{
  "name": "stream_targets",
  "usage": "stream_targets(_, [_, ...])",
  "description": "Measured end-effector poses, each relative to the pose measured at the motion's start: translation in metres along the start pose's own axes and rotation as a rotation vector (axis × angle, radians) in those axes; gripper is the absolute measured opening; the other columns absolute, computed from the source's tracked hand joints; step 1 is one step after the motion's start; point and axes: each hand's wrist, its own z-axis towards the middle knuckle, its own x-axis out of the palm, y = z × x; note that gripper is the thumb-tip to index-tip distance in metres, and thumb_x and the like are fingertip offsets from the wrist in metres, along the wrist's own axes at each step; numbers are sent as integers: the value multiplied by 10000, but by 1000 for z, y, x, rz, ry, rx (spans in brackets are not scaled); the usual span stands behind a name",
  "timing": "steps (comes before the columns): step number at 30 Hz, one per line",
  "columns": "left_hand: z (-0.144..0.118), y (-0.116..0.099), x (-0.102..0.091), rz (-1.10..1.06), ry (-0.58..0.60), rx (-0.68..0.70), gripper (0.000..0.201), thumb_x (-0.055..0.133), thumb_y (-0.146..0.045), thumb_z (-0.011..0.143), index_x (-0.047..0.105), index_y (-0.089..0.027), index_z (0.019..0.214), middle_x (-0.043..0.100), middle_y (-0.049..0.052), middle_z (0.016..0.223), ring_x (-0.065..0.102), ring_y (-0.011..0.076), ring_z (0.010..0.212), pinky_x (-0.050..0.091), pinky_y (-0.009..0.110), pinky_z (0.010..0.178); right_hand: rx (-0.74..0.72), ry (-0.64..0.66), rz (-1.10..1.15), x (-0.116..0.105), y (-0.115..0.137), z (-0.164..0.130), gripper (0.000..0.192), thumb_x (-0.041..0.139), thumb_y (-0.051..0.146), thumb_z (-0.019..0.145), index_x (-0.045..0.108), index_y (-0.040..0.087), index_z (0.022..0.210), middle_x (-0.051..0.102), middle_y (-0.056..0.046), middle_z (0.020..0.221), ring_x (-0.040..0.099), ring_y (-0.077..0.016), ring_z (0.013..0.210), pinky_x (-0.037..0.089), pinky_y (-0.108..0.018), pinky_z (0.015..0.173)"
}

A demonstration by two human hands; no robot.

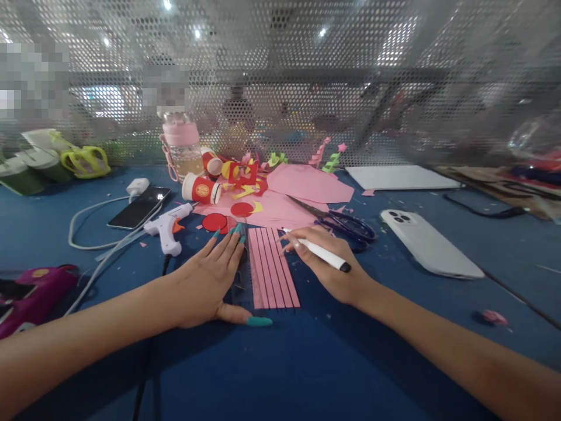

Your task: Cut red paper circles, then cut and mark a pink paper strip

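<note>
I see the pink sheet (pixel 272 269) lying flat on the blue table (pixel 307 362), dead centre between the two hands, its ruled lines and its long axis running away from me toward the mesh wall. My left hand (pixel 210 280) lies flat with the fingers spread, palm down on a clear ruler (pixel 241 275) that sits along the sheet's left edge, parallel to the lines; the thumb points across under the sheet's near end. My right hand (pixel 333 263) is just beside the sheet's right edge and pinches a white pen (pixel 318 250) between thumb and fingers, the shaft lying crosswise, its tip aimed left and touching or nearly touching the sheet's far right corner; I cannot tell which. So the sheet lies to the left of the pen hand and to the right of the ruler hand, with both about equally near. Scissors (pixel 346 225) rest just beyond the right hand, a white phone (pixel 427 242) farther right, and a glue gun (pixel 169 228) beyond the left hand.
</note>
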Motion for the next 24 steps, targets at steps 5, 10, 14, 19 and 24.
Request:
stream_targets(5, [5, 1, 2, -55, -41, -47, 1075, 163, -792, 761, 272, 66, 1399, 223, 311, 1471, 157, 364, 1402, 182, 488, 1114, 120, -87, 53, -1, 1, 1, 234, 455, 373, 916, 625, 219, 964, 701, -42, 809, 649, -197, 788, 481, -358, 695])
stream_targets(10, [13, -1, 6, -33, -220, -212, 737, 257, -527, 936, 220, 28, 1419, 267, 257, 1492, 229, 315, 1398, 254, 433, 1102, 124, -182, 148, -2, 6, 1, 296, 391, 424, 929, 608, 224, 954, 691, -44, 820, 637, -195, 776, 470, -347, 669])
stream_targets(14, [14, -4, -1, 181, -290, -554, 593, 412, -351, 905, 352, 43, 1344, 529, 273, 1258, 503, 375, 1163, 394, 503, 954, 95, -190, 146, -3, 9, 0, 349, 348, 462, 929, 610, 230, 923, 685, -48, 821, 625, -210, 785, 459, -371, 695])
stream_targets(19, [11, -7, -11, 144, -110, -646, 444, 375, -275, 931, 449, 4, 1268, 602, 214, 1061, 636, 310, 868, 511, 406, 700, 94, -166, 115, -3, 16, 0, 369, 345, 476, 922, 626, 238, 903, 680, -37, 752, 613, -210, 730, 455, -367, 670])
stream_targets(24, [11, -3, -6, 132, -98, -445, 338, 273, -92, 924, 510, -52, 1161, 568, 193, 1117, 639, 248, 844, 524, 342, 654, 163, -166, 224, 0, 23, 0, 393, 364, 491, 915, 659, 234, 881, 635, -17, 673, 582, -177, 638, 466, -336, 642])
